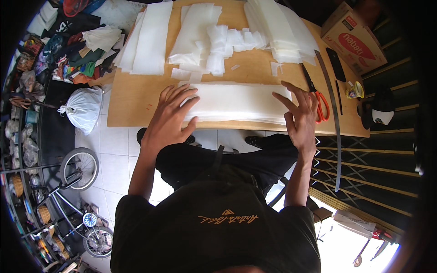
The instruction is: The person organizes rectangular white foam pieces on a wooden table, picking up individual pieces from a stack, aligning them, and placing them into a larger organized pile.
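A long stack of white, slightly see-through sheets (236, 103) lies crosswise at the table's near edge. My left hand (172, 113) rests at its left end, fingers spread over the corner and thumb pointing along the near side. At the other end, my right hand (298, 107) touches the stack with its fingers apart and bent a little. Neither hand grips anything. Just right of my right hand lie scissors (321, 105) with orange-red handles and dark blades. A long metal ruler (334, 118) runs past them and sticks out over the near edge.
Piles of white strips (148, 43) and small offcuts (217, 50) cover the table's far side. A cardboard box (355, 45), a black phone-like object (335, 63) and a small yellow cup (354, 90) are at the right. A white bag (82, 109) and a bicycle (68, 204) stand left.
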`<state>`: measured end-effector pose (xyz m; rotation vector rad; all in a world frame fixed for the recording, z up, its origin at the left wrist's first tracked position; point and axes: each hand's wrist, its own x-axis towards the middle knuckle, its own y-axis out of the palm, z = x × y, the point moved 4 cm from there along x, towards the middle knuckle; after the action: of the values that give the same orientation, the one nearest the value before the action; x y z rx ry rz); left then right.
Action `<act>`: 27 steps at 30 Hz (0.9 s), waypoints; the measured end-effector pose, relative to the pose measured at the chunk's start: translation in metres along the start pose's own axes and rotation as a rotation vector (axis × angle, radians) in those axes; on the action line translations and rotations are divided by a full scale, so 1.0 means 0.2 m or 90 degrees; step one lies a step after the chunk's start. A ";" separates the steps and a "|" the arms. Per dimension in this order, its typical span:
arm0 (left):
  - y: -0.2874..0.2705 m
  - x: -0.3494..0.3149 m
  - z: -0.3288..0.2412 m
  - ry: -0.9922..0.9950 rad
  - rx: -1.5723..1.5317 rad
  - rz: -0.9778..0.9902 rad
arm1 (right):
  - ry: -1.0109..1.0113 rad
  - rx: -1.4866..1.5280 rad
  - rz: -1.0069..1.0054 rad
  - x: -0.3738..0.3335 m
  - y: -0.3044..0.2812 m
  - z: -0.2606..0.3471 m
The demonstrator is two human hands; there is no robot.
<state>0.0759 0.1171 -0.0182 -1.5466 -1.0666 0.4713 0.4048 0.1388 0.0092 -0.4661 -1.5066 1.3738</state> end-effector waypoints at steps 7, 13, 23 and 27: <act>0.05 0.25 -0.15 0.056 0.004 -0.001 | -0.072 0.098 0.123 0.24 0.21 0.23; 0.26 0.28 -0.07 0.068 0.025 0.028 | -0.050 0.081 0.227 0.23 0.39 0.21; 0.23 0.27 -0.09 0.055 -0.016 0.094 | -0.013 0.170 0.307 0.24 0.34 0.17; 0.24 0.25 -0.10 0.092 0.041 0.037 | 0.013 0.187 0.352 0.29 0.37 0.11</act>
<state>0.1346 0.1500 -0.0439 -1.5337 -0.8892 0.4235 0.3385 0.1949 -0.0310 -0.7386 -1.1707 1.9755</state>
